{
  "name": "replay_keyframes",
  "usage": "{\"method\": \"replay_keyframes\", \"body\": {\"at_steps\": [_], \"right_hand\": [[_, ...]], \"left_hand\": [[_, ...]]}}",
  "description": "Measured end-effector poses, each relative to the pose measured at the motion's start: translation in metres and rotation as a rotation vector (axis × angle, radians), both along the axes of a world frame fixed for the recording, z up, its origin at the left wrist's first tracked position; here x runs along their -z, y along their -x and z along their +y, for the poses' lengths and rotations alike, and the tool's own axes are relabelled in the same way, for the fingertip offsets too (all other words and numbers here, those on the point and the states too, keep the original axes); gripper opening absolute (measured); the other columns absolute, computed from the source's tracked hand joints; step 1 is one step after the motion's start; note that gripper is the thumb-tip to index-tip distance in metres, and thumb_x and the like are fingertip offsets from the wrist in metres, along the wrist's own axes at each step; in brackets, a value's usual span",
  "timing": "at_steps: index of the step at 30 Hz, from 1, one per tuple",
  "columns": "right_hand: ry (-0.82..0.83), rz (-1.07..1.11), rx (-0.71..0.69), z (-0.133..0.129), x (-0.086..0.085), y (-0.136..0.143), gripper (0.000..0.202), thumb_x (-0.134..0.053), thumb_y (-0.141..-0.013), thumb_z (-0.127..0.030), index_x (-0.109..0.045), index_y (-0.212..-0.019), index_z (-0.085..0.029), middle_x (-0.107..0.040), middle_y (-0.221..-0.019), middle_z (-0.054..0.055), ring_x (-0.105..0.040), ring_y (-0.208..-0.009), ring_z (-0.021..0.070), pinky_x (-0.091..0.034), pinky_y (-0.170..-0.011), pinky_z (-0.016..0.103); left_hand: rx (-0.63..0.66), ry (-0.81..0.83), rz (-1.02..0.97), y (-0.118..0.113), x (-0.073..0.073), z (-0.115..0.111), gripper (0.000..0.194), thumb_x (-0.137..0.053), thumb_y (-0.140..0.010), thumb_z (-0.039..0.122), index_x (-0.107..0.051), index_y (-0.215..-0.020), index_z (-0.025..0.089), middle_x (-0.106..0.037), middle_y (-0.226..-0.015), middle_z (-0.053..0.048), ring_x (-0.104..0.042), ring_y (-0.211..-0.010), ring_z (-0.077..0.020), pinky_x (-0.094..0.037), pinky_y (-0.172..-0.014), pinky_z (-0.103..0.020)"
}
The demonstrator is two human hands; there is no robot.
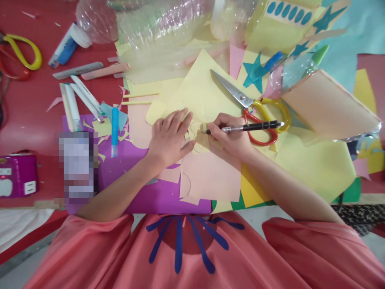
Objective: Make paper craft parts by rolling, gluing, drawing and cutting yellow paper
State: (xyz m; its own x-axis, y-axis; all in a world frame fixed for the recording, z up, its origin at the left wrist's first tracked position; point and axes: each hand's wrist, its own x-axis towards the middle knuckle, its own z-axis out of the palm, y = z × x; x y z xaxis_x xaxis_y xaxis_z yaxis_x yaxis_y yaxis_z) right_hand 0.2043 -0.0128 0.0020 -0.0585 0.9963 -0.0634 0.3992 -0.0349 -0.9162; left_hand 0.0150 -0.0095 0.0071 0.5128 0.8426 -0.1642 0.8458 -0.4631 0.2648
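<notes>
My right hand (pixel 230 134) is closed around a black-and-clear pen (pixel 255 126), its tip on a pale yellow paper (pixel 202 141). Beside the tip is a thin drawn circle, with more curved pencil-like lines below it. Flat on the paper to the left lies my left hand (pixel 170 138), fingers spread, thumb toward the drawing. Just past my right hand rest scissors (pixel 240 96) with red and yellow handles, blades apart. A pink paper sheet (pixel 210 174) with a drawn arc sits under the drawing area.
On the left are markers (pixel 87 98), a blue pen (pixel 114 132), a glue bottle (pixel 67 46), a blurred-out phone-like object (pixel 78 164) and more scissors (pixel 22 52). Clear plastic bottles (pixel 168 28) lie at the back. A blue star (pixel 255 72) and pink-sided box (pixel 331 104) are right.
</notes>
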Motion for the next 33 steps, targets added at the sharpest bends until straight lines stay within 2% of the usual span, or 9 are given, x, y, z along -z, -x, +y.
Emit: {"method": "replay_keyframes", "body": {"at_steps": [5,13,22,27,30,33], "right_hand": [[0.003,-0.015,0.002,0.0003,-0.0016,0.0002,0.03,-0.056,-0.077,-0.022,-0.036,-0.054,-0.022,-0.04,-0.047,-0.006,-0.036,-0.045,0.0072,-0.028,-0.047,0.026],[-0.015,-0.031,0.0,0.0003,-0.0025,0.0004,0.03,-0.055,-0.076,-0.022,-0.035,-0.054,-0.022,-0.039,-0.047,-0.006,-0.033,-0.046,0.0068,-0.027,-0.047,0.025],[-0.018,-0.013,0.023,-0.0002,-0.0019,0.0,0.03,-0.053,-0.073,-0.017,-0.032,-0.052,-0.023,-0.036,-0.046,-0.006,-0.034,-0.045,0.0073,-0.025,-0.046,0.026],[-0.049,0.117,0.07,-0.0025,0.0001,-0.0027,0.026,-0.052,-0.075,-0.019,-0.038,-0.053,-0.023,-0.044,-0.044,-0.005,-0.039,-0.042,0.0081,-0.031,-0.045,0.025],[-0.051,0.109,0.054,-0.0029,0.0005,-0.003,0.026,-0.054,-0.078,-0.022,-0.041,-0.055,-0.023,-0.049,-0.046,-0.004,-0.041,-0.043,0.0082,-0.034,-0.047,0.025],[-0.026,0.071,0.028,-0.002,-0.0001,-0.0022,0.027,-0.056,-0.079,-0.023,-0.041,-0.056,-0.022,-0.046,-0.047,-0.005,-0.04,-0.044,0.0077,-0.033,-0.047,0.025]], "left_hand": [[0.011,0.013,0.019,-0.0003,-0.001,-0.0002,0.065,-0.047,-0.093,0.038,-0.032,-0.151,0.013,-0.035,-0.157,-0.018,-0.033,-0.144,-0.0345,-0.029,-0.111,-0.052],[0.004,-0.007,-0.005,0.0,0.0001,0.0002,0.063,-0.049,-0.092,0.038,-0.035,-0.149,0.017,-0.038,-0.156,-0.016,-0.035,-0.143,-0.0331,-0.031,-0.11,-0.05],[0.001,0.011,0.013,-0.0003,-0.0008,0.0003,0.064,-0.048,-0.092,0.039,-0.033,-0.15,0.015,-0.036,-0.157,-0.017,-0.034,-0.144,-0.0333,-0.03,-0.111,-0.05],[-0.011,-0.003,0.008,-0.0001,-0.0004,0.0,0.063,-0.047,-0.093,0.039,-0.034,-0.15,0.017,-0.037,-0.157,-0.016,-0.034,-0.144,-0.0327,-0.031,-0.111,-0.05],[-0.034,-0.01,0.0,-0.0002,0.0004,0.0003,0.064,-0.048,-0.092,0.04,-0.033,-0.15,0.018,-0.037,-0.156,-0.016,-0.034,-0.144,-0.0334,-0.031,-0.111,-0.051],[-0.044,0.007,0.009,-0.0009,0.0,0.0007,0.064,-0.047,-0.092,0.041,-0.032,-0.15,0.017,-0.036,-0.157,-0.017,-0.033,-0.144,-0.0342,-0.03,-0.111,-0.052]]}}
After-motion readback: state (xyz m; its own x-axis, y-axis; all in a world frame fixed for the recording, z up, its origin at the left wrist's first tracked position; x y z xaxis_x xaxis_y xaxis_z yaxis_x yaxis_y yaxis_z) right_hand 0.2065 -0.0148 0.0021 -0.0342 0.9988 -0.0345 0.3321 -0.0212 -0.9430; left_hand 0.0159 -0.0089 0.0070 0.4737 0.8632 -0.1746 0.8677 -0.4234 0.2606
